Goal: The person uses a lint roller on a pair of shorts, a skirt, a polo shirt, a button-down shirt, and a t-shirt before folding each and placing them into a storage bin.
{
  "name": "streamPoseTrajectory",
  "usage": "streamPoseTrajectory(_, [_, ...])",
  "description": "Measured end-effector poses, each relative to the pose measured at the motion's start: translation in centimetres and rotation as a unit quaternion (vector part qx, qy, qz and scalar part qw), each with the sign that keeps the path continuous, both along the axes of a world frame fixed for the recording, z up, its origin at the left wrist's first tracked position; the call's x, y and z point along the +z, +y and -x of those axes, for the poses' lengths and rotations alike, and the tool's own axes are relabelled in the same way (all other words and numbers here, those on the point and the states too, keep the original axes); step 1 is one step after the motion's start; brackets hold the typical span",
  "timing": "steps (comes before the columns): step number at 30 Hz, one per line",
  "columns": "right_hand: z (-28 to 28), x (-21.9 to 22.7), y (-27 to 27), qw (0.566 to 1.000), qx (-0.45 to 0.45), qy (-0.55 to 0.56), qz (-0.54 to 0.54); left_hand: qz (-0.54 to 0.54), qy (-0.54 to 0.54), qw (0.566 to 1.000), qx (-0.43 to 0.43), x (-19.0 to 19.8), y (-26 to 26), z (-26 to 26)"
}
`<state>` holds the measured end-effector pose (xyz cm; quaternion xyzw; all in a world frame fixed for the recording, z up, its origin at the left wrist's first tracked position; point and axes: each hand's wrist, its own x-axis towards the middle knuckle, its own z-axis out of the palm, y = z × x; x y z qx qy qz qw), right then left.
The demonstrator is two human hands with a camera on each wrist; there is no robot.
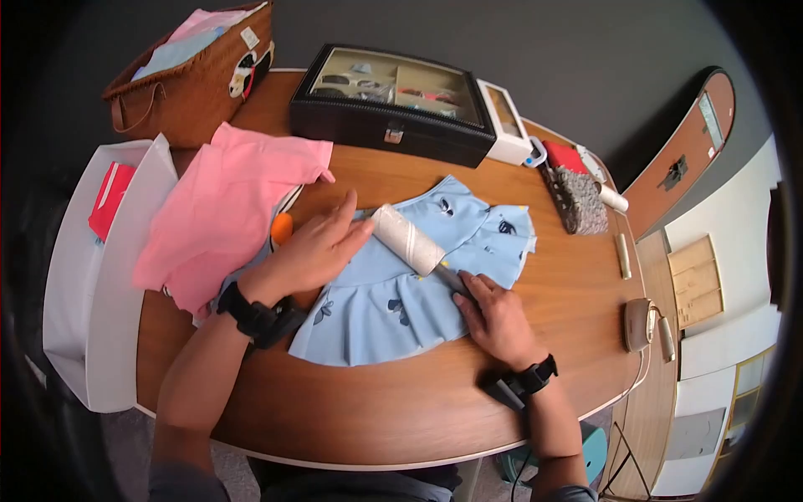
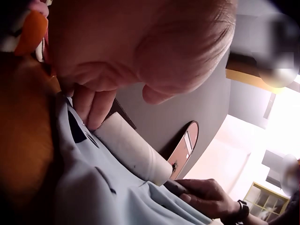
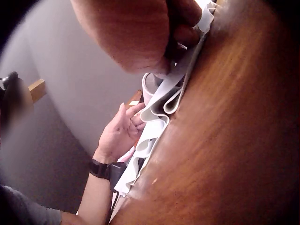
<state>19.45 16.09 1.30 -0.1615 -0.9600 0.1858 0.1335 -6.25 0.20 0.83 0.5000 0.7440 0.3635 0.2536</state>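
A light blue child's dress [image 1: 368, 314] with dark printed motifs lies spread on the table, its ruffled hem toward the person. My right hand [image 1: 502, 322] grips the grey handle of a lint roller [image 1: 407, 240], whose white sheet roll lies across the middle of the dress. By the far left end of that roll is my left hand [image 1: 314, 251], fingers extended at the dress's left edge. In the left wrist view, its fingertips come down at the blue fabric beside the roller [image 2: 133, 147]. The ruffled hem [image 3: 150, 126] shows edge-on in the right wrist view.
A pink shirt [image 1: 226, 201] and an orange rounded item [image 1: 282, 227] lie left of the dress, beside a white box [image 1: 113, 335]. Behind stand a brown basket [image 1: 176, 105] of clothes and a black display case [image 1: 393, 134]. A grey knitted item [image 1: 577, 201] lies at right.
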Motion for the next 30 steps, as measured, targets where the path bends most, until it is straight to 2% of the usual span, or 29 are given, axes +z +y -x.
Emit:
streamPoseTrajectory(1, [-0.1,0.1,-0.1,1.000,0.005,0.003,0.002,0.043,-0.028,0.998,0.037,0.9,0.1,-0.2])
streamPoseTrajectory(2, [-0.4,0.6,-0.5,1.000,0.006,0.000,0.009,0.051,-0.030,0.998,0.038,0.7,0.1,0.1])
streamPoseTrajectory(4, [-0.7,2.1,-1.2,0.995,0.079,-0.049,0.026,-0.004,-0.163,0.986,0.026,0.5,0.0,0.6])
streamPoseTrajectory(6, [-1.4,2.1,-2.3,0.986,0.154,-0.047,0.037,0.022,-0.145,0.989,0.024,0.5,-0.1,0.7])
streamPoseTrajectory(8, [-1.2,3.2,-3.1,0.968,0.210,-0.108,0.083,0.057,-0.072,0.995,0.023,0.2,0.3,0.6])
streamPoseTrajectory(9, [-1.3,3.2,-3.4,0.959,0.222,-0.138,0.110,0.077,-0.073,0.994,0.018,0.4,0.3,0.4])
streamPoseTrajectory(13, [-1.7,2.4,-3.2,0.955,0.232,-0.085,0.165,0.082,-0.072,0.994,0.004,1.1,0.1,0.2])
streamPoseTrajectory(15, [-2.4,1.0,-2.2,0.964,0.180,0.032,0.193,0.061,-0.106,0.992,0.000,0.9,0.1,0.3])
streamPoseTrajectory(16, [-2.6,1.4,-1.7,0.964,0.180,0.034,0.191,0.059,-0.105,0.993,-0.001,0.3,0.1,0.5])
streamPoseTrajectory(18, [-2.6,2.5,-0.6,0.983,0.029,0.009,0.182,0.032,-0.028,0.999,-0.011,-1.1,0.3,1.2])
streamPoseTrajectory(19, [-2.6,2.8,-0.1,0.985,-0.021,-0.016,0.168,0.031,-0.026,0.999,-0.012,-0.7,0.4,1.2])
streamPoseTrajectory(20, [-2.8,2.0,0.9,0.993,-0.016,-0.005,0.114,0.045,-0.054,0.998,-0.006,-0.2,0.4,1.1])
streamPoseTrajectory(22, [-3.5,0.7,2.2,0.984,-0.024,-0.017,0.177,0.064,-0.086,0.994,-0.002,-0.3,0.3,0.7])
streamPoseTrajectory(23, [-3.8,0.8,2.1,0.983,-0.027,-0.021,0.180,0.052,-0.057,0.997,0.005,-0.5,0.3,0.6])
streamPoseTrajectory(25, [-4.4,1.8,2.0,0.946,0.015,-0.081,0.315,0.035,-0.026,0.999,0.012,0.0,0.3,0.3])
streamPoseTrajectory(26, [-4.5,1.9,2.3,0.946,0.015,-0.080,0.313,0.042,-0.005,0.999,0.005,0.7,0.3,0.0])
streamPoseTrajectory(28, [-4.8,2.0,3.1,0.918,0.166,-0.159,0.323,0.049,0.018,0.999,-0.003,1.3,0.3,-0.2])
streamPoseTrajectory(30, [-5.4,2.6,3.7,0.915,0.155,-0.188,0.322,0.050,0.011,0.999,-0.002,1.2,0.4,-0.2])
